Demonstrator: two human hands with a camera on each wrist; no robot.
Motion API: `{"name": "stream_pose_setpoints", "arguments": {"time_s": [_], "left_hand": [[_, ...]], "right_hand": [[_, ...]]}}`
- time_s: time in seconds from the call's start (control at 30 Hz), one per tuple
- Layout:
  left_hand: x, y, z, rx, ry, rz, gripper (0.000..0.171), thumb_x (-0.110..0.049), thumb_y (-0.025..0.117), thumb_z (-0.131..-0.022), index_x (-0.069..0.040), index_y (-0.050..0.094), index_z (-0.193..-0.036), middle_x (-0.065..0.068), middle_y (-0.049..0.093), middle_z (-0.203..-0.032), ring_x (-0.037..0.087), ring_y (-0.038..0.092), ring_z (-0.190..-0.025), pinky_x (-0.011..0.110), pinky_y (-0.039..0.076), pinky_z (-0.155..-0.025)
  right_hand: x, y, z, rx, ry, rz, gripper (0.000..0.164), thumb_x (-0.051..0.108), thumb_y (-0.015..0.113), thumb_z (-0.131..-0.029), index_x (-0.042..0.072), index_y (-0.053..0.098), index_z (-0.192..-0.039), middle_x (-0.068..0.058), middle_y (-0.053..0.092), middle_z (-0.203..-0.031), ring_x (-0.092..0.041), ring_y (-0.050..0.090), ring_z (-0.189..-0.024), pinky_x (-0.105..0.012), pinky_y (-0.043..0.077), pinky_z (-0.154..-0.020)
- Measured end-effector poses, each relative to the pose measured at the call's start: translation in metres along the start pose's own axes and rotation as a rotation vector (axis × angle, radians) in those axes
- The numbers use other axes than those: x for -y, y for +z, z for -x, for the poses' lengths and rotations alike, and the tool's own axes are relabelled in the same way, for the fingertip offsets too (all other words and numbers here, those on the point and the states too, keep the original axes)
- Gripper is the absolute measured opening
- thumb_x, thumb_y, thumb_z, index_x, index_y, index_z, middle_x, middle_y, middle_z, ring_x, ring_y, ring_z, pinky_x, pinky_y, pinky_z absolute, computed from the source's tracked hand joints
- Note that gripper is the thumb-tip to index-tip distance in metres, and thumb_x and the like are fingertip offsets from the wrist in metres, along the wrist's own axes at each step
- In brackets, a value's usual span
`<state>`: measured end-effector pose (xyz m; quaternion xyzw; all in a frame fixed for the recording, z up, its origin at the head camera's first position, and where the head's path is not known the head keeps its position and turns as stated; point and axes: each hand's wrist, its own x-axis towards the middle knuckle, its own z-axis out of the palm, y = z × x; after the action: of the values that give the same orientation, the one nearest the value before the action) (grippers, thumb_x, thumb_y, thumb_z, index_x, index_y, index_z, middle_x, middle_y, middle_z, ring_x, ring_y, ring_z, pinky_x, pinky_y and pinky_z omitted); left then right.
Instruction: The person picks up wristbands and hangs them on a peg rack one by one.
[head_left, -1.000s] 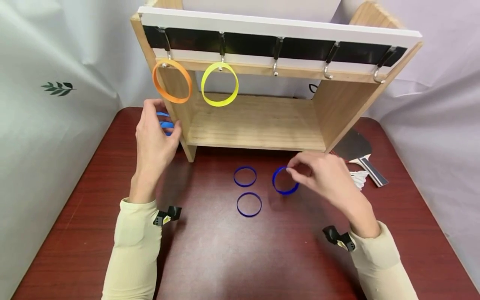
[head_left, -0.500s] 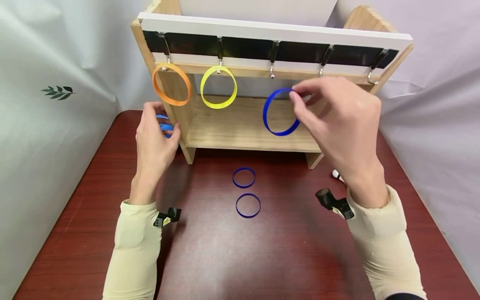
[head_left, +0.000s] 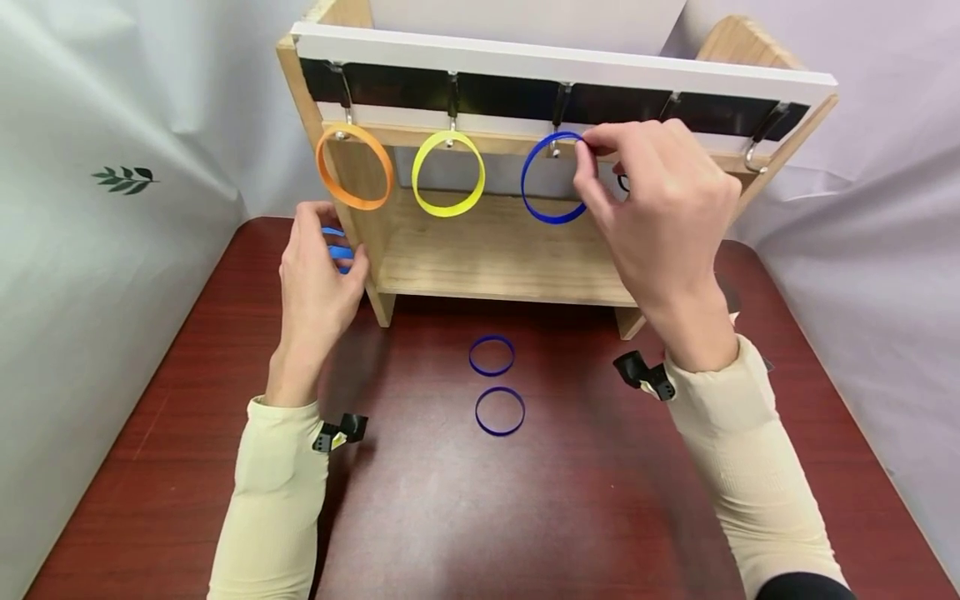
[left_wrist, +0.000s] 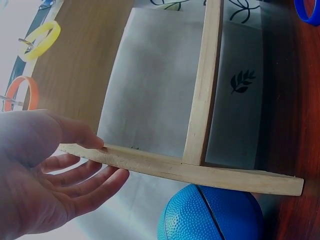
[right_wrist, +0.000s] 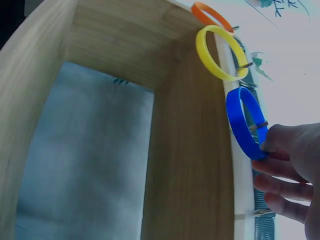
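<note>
In the head view my right hand (head_left: 663, 200) pinches a blue wristband (head_left: 531, 187) between thumb and fingertips, at the middle hook (head_left: 556, 150) of the rack. From the right wrist view, that hook's tip shows within the blue wristband (right_wrist: 239, 122). An orange wristband (head_left: 355, 167) and a yellow wristband (head_left: 448, 208) hang from the two hooks to its left. My left hand (head_left: 315, 283) grips the left side panel of the wooden shelf (head_left: 510, 279); its thumb and fingers lie on either side of the panel edge (left_wrist: 150, 167) in the left wrist view.
Two dark blue wristbands, one farther (head_left: 491, 374) and one nearer (head_left: 500, 433), lie on the red-brown table (head_left: 450, 517). A blue ball (left_wrist: 210, 215) sits outside the left panel. A paddle (head_left: 726, 293) is mostly hidden behind my right arm. White cloth surrounds the table.
My right hand has lifted the blue wristband from the table up to the middle hook. My left hand keeps its grip on the shelf panel.
</note>
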<state>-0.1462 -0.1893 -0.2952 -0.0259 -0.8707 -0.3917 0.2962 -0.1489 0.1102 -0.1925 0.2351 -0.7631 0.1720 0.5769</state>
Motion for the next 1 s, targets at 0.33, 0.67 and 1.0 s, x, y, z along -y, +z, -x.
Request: {"name": "stream_pose_setpoints", "arguments": {"time_s": [0.33, 0.67, 1.0], "left_hand": [[-0.001, -0.001, 0.0, 0.003, -0.007, -0.008, 0.039, -0.009, 0.065, -0.088, -0.001, 0.046, -0.122, 0.013, 0.056, -0.111, 0.02, 0.064, -0.093, 0.034, 0.054, -0.076], [-0.001, -0.001, 0.0, 0.007, -0.006, -0.003, 0.039, -0.008, 0.065, -0.088, -0.001, 0.046, -0.121, 0.014, 0.056, -0.111, 0.02, 0.064, -0.092, 0.038, 0.055, -0.077], [-0.002, -0.001, 0.0, 0.001, -0.011, -0.014, 0.039, -0.009, 0.065, -0.088, -0.001, 0.047, -0.122, 0.012, 0.056, -0.111, 0.018, 0.064, -0.091, 0.034, 0.055, -0.076]], "right_hand": [[-0.001, 0.004, 0.003, 0.023, -0.034, 0.019, 0.018, 0.019, 0.061, -0.095, 0.007, 0.074, -0.09, -0.002, 0.072, -0.084, -0.026, 0.06, -0.068, -0.045, 0.044, -0.05], [0.0, -0.006, 0.001, 0.072, -0.057, 0.032, 0.02, 0.025, 0.064, -0.094, 0.007, 0.074, -0.094, -0.002, 0.072, -0.086, -0.026, 0.059, -0.068, -0.042, 0.04, -0.048], [0.007, -0.034, 0.003, 0.09, 0.019, -0.1, 0.026, 0.03, 0.062, -0.093, 0.007, 0.075, -0.094, -0.005, 0.068, -0.077, -0.022, 0.06, -0.067, -0.041, 0.044, -0.055]]}}
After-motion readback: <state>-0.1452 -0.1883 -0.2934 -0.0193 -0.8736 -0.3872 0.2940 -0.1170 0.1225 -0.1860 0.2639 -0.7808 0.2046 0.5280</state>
